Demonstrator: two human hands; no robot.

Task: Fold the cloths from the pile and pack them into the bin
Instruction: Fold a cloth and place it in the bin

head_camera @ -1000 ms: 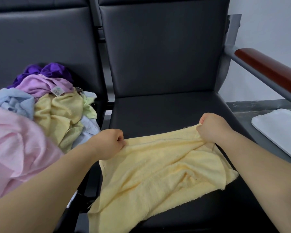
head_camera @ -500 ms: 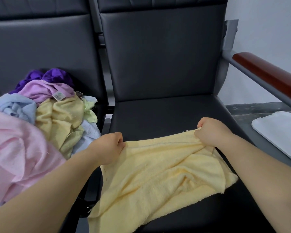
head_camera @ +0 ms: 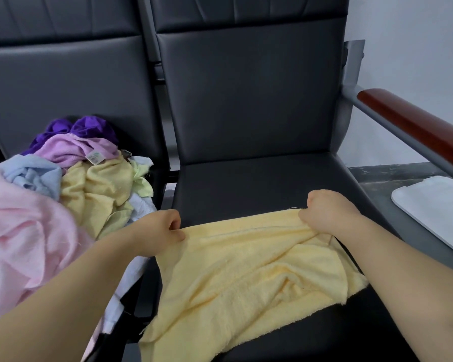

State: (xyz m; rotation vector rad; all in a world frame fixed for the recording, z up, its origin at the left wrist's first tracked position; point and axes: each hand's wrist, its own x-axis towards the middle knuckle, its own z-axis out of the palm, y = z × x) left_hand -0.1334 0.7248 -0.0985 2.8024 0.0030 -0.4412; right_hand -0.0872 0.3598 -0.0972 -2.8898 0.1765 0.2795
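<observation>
Together, left hand (head_camera: 158, 232) and right hand (head_camera: 330, 212) pinch yellow cloth (head_camera: 246, 270) with curled fingers (head_camera: 177, 233).

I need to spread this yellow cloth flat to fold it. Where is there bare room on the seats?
Bare: the right seat, from the backrest down to the yellow cloth's far edge, held by the left hand and right hand. Crowded: everything left of it, under the pile of cloths.
</observation>
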